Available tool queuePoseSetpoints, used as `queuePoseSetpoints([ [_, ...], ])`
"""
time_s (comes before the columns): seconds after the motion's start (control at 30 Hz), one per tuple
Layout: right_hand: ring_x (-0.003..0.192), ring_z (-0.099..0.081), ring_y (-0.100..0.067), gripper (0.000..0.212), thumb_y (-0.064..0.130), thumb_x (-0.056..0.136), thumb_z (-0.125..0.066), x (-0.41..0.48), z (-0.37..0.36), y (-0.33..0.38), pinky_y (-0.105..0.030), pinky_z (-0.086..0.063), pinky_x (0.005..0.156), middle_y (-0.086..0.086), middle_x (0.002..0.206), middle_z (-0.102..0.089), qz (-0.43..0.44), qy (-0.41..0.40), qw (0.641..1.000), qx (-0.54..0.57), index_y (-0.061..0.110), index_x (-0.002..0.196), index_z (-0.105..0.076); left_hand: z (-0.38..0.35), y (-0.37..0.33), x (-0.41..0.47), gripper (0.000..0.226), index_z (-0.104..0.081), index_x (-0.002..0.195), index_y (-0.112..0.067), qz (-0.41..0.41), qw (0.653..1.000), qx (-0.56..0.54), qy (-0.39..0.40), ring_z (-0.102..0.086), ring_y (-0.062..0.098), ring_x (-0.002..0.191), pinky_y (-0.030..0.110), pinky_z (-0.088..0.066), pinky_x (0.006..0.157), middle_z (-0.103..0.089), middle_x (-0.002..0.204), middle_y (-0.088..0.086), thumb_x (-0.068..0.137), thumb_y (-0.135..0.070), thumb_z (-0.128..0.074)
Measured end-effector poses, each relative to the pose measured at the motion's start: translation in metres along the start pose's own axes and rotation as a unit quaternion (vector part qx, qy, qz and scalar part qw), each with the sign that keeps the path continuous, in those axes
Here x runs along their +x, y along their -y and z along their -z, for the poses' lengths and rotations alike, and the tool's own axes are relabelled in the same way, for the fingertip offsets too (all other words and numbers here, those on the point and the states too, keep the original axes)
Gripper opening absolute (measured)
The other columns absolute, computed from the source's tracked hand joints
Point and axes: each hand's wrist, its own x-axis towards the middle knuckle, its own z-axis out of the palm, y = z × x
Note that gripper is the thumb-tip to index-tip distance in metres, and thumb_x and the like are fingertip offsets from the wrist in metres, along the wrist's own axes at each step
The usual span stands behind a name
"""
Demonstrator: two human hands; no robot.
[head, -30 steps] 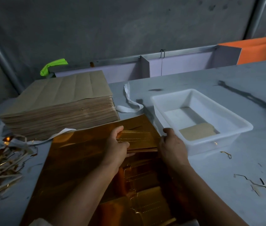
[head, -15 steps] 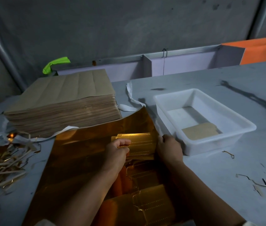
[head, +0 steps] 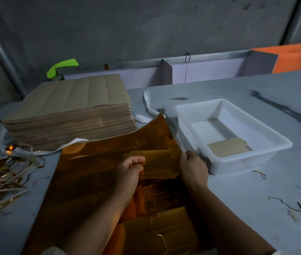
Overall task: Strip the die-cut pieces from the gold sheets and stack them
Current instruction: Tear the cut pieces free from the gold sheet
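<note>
Pinching piece [head: 158,160] at left end with left hand [head: 129,174]; gripping right end with right hand [head: 193,169]; held over sheet [head: 94,179], at its right edge; tray [head: 282,143] just beside.

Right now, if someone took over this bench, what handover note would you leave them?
Left grip: pinches the left end of a die-cut piece.
Right grip: holds its right end, at the edge of the gold sheet.
Done: a tan piece lies in the white tray; scrap is piled at left.
Left: free this piece, tray it, then strip the outlined pieces nearer on the sheet.
</note>
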Motion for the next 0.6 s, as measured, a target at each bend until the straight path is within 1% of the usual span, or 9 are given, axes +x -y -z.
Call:
queuePoseSetpoints([
  [0.07, 0.08, -0.064, -0.025, 0.04, 0.04, 0.102, -0.034, 0.004, 0.003, 0.001, -0.043, -0.055, 0.081, -0.006, 0.081, -0.065, -0.015, 0.031, 0.999, 0.029, 0.017, 0.083, -0.06, 0.001, 0.002, 0.001, 0.028, -0.068, 0.099, -0.024, 0.004, 1.0, -0.011, -0.001, -0.059, 0.009, 0.098, 0.022, -0.047, 0.071, -0.064, 0.107, -0.007, 0.094, -0.001, -0.053],
  [0.13, 0.083, -0.065, -0.024, 0.049, 0.052, 0.1, -0.032, 0.011, 0.007, 0.003, -0.038, -0.052, 0.081, -0.004, 0.087, -0.068, -0.031, 0.071, 0.996, 0.041, 0.018, 0.091, -0.066, 0.002, 0.003, 0.001, 0.026, -0.068, 0.1, -0.02, 0.01, 1.0, -0.026, 0.004, -0.061, 0.016, 0.1, 0.027, -0.049, 0.074, -0.065, 0.108, -0.002, 0.094, 0.0, -0.052],
  [0.2, 0.083, -0.066, -0.023, 0.052, 0.059, 0.098, -0.035, 0.019, 0.01, 0.005, -0.036, -0.054, 0.08, -0.004, 0.09, -0.07, -0.043, 0.113, 0.992, 0.041, 0.018, 0.095, -0.068, 0.003, 0.004, 0.001, 0.025, -0.068, 0.1, -0.017, 0.014, 0.999, -0.036, 0.009, -0.061, 0.018, 0.099, 0.025, -0.05, 0.071, -0.065, 0.108, 0.001, 0.094, 0.001, -0.052],
  [0.27, 0.081, -0.069, -0.025, 0.05, 0.061, 0.096, -0.041, 0.025, 0.01, 0.008, -0.042, -0.058, 0.081, -0.006, 0.089, -0.071, -0.055, 0.139, 0.988, 0.043, 0.018, 0.09, -0.066, 0.003, 0.004, 0.0, 0.024, -0.068, 0.099, -0.016, 0.016, 0.999, -0.036, 0.011, -0.062, 0.019, 0.097, 0.023, -0.049, 0.066, -0.064, 0.107, 0.002, 0.094, 0.001, -0.051],
  [0.33, 0.077, -0.07, -0.026, 0.048, 0.059, 0.096, -0.044, 0.031, 0.009, 0.012, -0.044, -0.06, 0.078, -0.008, 0.085, -0.072, -0.061, 0.136, 0.988, 0.041, 0.017, 0.085, -0.065, 0.003, 0.004, 0.0, 0.023, -0.068, 0.099, -0.016, 0.017, 0.999, -0.03, 0.01, -0.062, 0.019, 0.096, 0.022, -0.048, 0.064, -0.064, 0.106, 0.002, 0.094, 0.001, -0.051],
  [0.4, 0.069, -0.071, -0.025, 0.046, 0.054, 0.098, -0.046, 0.036, 0.008, 0.016, -0.038, -0.062, 0.068, -0.009, 0.08, -0.071, -0.055, 0.129, 0.99, 0.024, 0.015, 0.083, -0.065, 0.003, 0.004, -0.001, 0.023, -0.068, 0.099, -0.015, 0.018, 0.999, -0.03, 0.01, -0.063, 0.019, 0.095, 0.022, -0.049, 0.063, -0.065, 0.105, 0.003, 0.094, 0.0, -0.052],
  [0.5, 0.046, -0.063, -0.014, 0.04, 0.046, 0.101, -0.048, 0.042, 0.007, 0.018, -0.026, -0.05, 0.049, -0.006, 0.068, -0.068, -0.033, 0.125, 0.992, -0.005, 0.014, 0.081, -0.062, 0.003, 0.004, -0.002, 0.022, -0.068, 0.098, -0.014, 0.017, 0.999, -0.026, 0.007, -0.062, 0.02, 0.093, 0.021, -0.05, 0.062, -0.064, 0.104, 0.004, 0.094, 0.0, -0.052],
  [0.53, 0.042, -0.06, -0.012, 0.036, 0.042, 0.102, -0.049, 0.043, 0.006, 0.017, -0.025, -0.047, 0.048, -0.006, 0.066, -0.066, -0.028, 0.127, 0.992, -0.007, 0.015, 0.081, -0.061, 0.003, 0.004, -0.002, 0.022, -0.068, 0.098, -0.014, 0.016, 1.0, -0.026, 0.006, -0.062, 0.02, 0.092, 0.021, -0.05, 0.062, -0.064, 0.104, 0.004, 0.094, 0.0, -0.051],
  [0.6, 0.045, -0.059, -0.013, 0.03, 0.035, 0.103, -0.05, 0.043, 0.005, 0.014, -0.026, -0.048, 0.05, -0.007, 0.068, -0.066, -0.024, 0.133, 0.991, -0.001, 0.017, 0.082, -0.061, 0.003, 0.003, -0.002, 0.021, -0.067, 0.098, -0.012, 0.015, 0.999, -0.031, 0.007, -0.062, 0.02, 0.091, 0.025, -0.052, 0.065, -0.063, 0.103, 0.005, 0.095, 0.001, -0.05],
])
